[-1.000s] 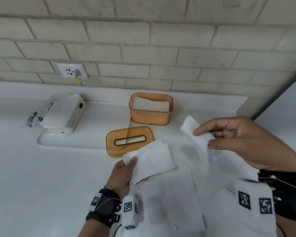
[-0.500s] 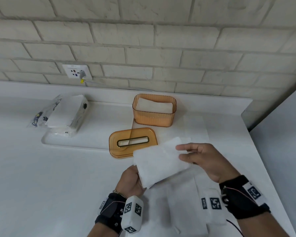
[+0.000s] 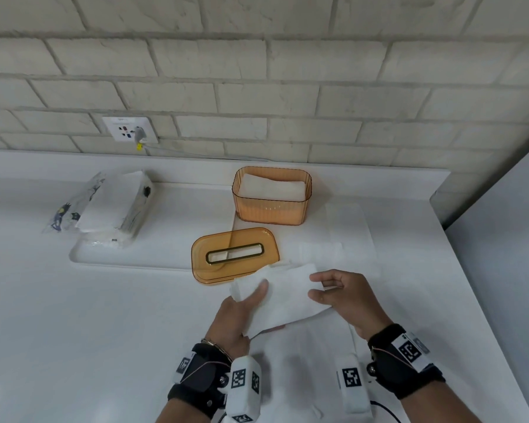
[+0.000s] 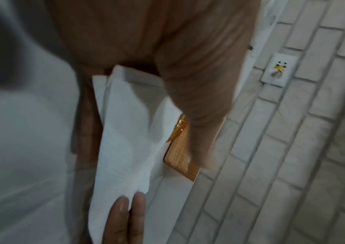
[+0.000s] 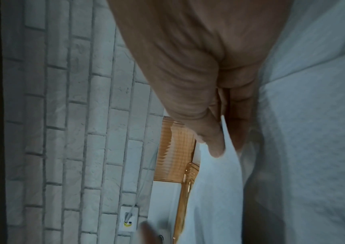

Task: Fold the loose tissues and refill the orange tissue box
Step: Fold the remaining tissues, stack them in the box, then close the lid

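Observation:
Both hands hold one folded white tissue [image 3: 287, 296] just above the counter, in front of the orange lid [image 3: 234, 254]. My left hand [image 3: 242, 306] grips its left end, thumb on top. My right hand [image 3: 338, 296] pinches its right edge between thumb and fingers; the right wrist view shows the tissue [image 5: 215, 189] caught at the fingertips. In the left wrist view the tissue [image 4: 125, 140] runs from my palm to the other hand's fingers. The orange tissue box [image 3: 271, 195] stands open at the back with folded tissues inside. Loose flat tissues [image 3: 315, 355] lie under my hands.
A torn plastic tissue pack [image 3: 110, 206] lies at the back left on a shallow white tray [image 3: 153, 254]. A wall socket [image 3: 130, 129] with a plugged cable sits on the brick wall. The counter ends at the right edge [image 3: 477, 294].
My right hand came down and left from a raised position, bringing its tissue end onto the piece my left hand holds. Both hands now hold the folded tissue lower, near the counter.

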Action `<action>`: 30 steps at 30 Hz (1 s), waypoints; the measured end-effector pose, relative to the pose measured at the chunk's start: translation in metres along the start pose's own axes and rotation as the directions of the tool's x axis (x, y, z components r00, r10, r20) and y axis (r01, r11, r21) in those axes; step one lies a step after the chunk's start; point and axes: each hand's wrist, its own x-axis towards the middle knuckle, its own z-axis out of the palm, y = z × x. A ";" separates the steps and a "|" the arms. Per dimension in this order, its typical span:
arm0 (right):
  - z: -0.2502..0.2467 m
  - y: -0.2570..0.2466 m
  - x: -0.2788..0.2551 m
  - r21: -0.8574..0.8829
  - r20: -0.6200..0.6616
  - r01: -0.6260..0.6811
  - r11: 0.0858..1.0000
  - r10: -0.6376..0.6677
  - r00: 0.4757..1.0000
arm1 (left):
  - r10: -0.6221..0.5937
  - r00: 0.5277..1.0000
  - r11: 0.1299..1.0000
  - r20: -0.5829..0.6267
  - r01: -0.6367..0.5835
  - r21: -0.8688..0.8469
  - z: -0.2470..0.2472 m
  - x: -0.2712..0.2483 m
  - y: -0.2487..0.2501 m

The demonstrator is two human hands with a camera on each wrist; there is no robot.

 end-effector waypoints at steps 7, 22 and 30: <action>0.004 -0.003 -0.003 0.056 0.053 0.031 0.998 -0.034 0.998 | 0.242 0.969 0.921 -0.043 -0.216 0.324 -0.007 -0.006 0.008; 0.016 -0.018 -0.003 0.085 0.242 0.223 0.971 -0.238 0.941 | 0.394 0.917 0.739 0.066 -0.358 0.571 -0.002 -0.013 0.033; 0.021 -0.014 -0.010 -0.037 0.136 0.202 0.979 -0.195 0.971 | 0.566 0.807 0.703 -0.165 -0.369 0.609 -0.008 -0.004 -0.001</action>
